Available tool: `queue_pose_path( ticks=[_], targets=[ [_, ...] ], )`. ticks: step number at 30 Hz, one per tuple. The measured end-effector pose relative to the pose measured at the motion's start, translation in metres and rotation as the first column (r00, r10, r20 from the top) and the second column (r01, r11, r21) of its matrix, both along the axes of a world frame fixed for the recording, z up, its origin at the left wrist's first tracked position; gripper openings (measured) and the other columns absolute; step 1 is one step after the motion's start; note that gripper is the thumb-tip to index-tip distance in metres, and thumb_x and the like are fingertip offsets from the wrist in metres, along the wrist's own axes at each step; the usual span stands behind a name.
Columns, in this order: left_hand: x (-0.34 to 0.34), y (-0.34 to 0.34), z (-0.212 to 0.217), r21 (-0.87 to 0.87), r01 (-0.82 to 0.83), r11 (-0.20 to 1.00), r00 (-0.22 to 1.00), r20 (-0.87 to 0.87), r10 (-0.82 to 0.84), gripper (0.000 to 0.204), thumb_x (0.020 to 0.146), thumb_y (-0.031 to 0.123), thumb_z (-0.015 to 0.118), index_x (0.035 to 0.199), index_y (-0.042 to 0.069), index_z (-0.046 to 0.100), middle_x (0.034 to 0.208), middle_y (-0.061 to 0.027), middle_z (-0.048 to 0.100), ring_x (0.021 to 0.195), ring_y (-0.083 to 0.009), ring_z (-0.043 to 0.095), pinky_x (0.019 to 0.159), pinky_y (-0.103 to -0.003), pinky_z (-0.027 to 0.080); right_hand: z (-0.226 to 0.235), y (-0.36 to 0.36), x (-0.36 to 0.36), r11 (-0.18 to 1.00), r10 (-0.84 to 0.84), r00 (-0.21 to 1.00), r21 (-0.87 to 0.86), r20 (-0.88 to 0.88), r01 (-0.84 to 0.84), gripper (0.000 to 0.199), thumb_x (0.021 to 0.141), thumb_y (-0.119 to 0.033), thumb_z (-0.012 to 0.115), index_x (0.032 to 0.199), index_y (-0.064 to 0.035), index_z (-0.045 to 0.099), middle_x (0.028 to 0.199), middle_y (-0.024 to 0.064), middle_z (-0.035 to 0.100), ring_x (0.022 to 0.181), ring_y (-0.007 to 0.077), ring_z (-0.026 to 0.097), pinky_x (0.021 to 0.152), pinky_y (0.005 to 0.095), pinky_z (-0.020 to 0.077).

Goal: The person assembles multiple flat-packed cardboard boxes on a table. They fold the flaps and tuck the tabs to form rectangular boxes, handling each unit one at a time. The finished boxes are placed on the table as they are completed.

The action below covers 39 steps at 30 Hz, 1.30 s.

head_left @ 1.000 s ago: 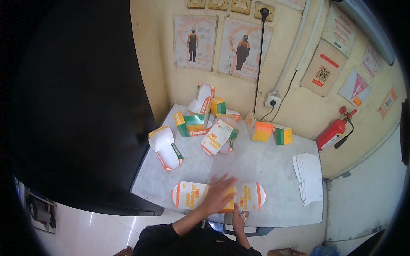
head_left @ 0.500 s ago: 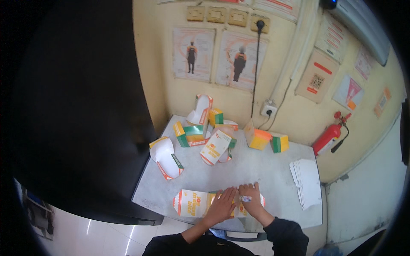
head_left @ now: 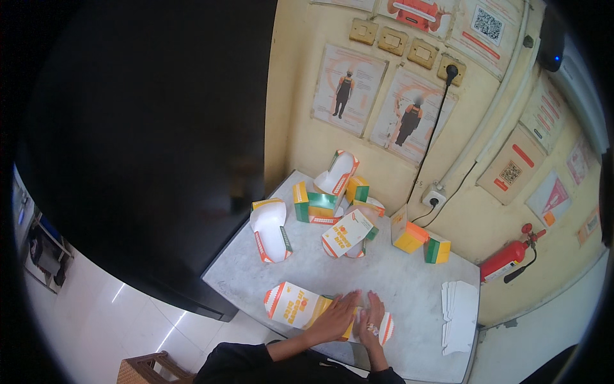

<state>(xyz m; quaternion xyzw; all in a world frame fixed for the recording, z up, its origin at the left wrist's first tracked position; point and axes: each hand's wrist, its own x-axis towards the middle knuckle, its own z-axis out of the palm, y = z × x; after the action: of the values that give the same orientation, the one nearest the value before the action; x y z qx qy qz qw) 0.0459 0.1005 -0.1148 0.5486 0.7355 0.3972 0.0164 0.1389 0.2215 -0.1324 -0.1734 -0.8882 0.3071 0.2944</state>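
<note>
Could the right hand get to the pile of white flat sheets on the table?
Probably yes. The right hand rests on the flat carton, and the table between it and the white stack looks bare, so nothing blocks it.

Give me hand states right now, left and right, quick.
Left hand: open, palm pressed flat on the flat carton blank on the table.
Right hand: open, fingers flat on the same blank's right end.
</note>
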Motion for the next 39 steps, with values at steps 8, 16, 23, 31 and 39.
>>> queue_pose_path(
  ticks=[8,16,23,31,39],
  targets=[
    [-0.133,-0.07,0.018,0.014,-0.363,0.932,0.93,0.056,0.362,0.069,0.073,-0.01,0.045,0.139,0.005,0.032,0.141,-0.0157,0.036,0.134,-0.0309,0.028,0.112,-0.047,0.011,0.036,-0.054,-0.007,0.952,0.021,0.909,0.27,0.416,-0.145,0.057,0.086,-0.038,0.052,0.136,-0.0126,0.041,0.144,0.0172,0.029,0.134,0.035,0.025,0.107,0.0611,0.0089],
    [-0.232,-0.12,-0.067,-0.366,-0.47,0.803,0.882,-0.244,0.404,0.052,0.089,0.011,0.041,0.138,0.0,0.03,0.142,-0.0178,0.034,0.134,-0.0296,0.029,0.111,-0.047,0.016,0.034,-0.076,-0.019,0.944,0.16,0.922,0.219,0.352,-0.247,0.091,0.063,-0.042,0.075,0.136,-0.0045,0.036,0.141,0.0184,0.034,0.133,0.0343,0.029,0.109,0.0519,0.0171],
    [-0.258,-0.097,-0.089,-0.273,-0.399,0.876,0.917,-0.141,0.374,0.062,0.084,0.025,0.051,0.136,-0.002,0.032,0.138,-0.0181,0.038,0.13,-0.031,0.033,0.107,-0.045,0.026,0.034,-0.077,-0.018,0.96,0.161,0.925,0.163,0.345,-0.228,0.084,0.063,-0.031,0.074,0.131,0.0034,0.037,0.139,0.0189,0.036,0.13,0.0392,0.029,0.105,0.0571,0.0216],
    [-0.282,-0.093,-0.054,-0.182,-0.608,0.773,0.753,-0.44,0.489,0.034,0.082,0.012,0.055,0.112,-0.004,0.056,0.09,-0.0162,0.064,0.087,-0.0313,0.057,0.08,-0.037,0.043,0.01,-0.077,-0.024,0.905,0.113,0.989,0.401,0.096,-0.142,0.044,0.068,-0.015,0.067,0.105,0.0056,0.055,0.128,0.0233,0.045,0.124,0.0422,0.036,0.102,0.0567,0.027],
    [-0.082,-0.078,0.046,0.469,-0.488,0.736,0.221,0.882,-0.415,0.04,0.094,0.016,0.051,0.127,-0.003,0.04,0.124,-0.0123,0.052,0.111,-0.0174,0.054,0.096,-0.033,0.044,0.034,-0.074,-0.015,0.943,0.05,0.999,-0.329,0.013,-0.043,0.059,0.09,-0.024,0.051,0.136,0.0036,0.028,0.133,0.0266,0.038,0.124,0.0401,0.037,0.107,0.043,0.0252]
  ],
)
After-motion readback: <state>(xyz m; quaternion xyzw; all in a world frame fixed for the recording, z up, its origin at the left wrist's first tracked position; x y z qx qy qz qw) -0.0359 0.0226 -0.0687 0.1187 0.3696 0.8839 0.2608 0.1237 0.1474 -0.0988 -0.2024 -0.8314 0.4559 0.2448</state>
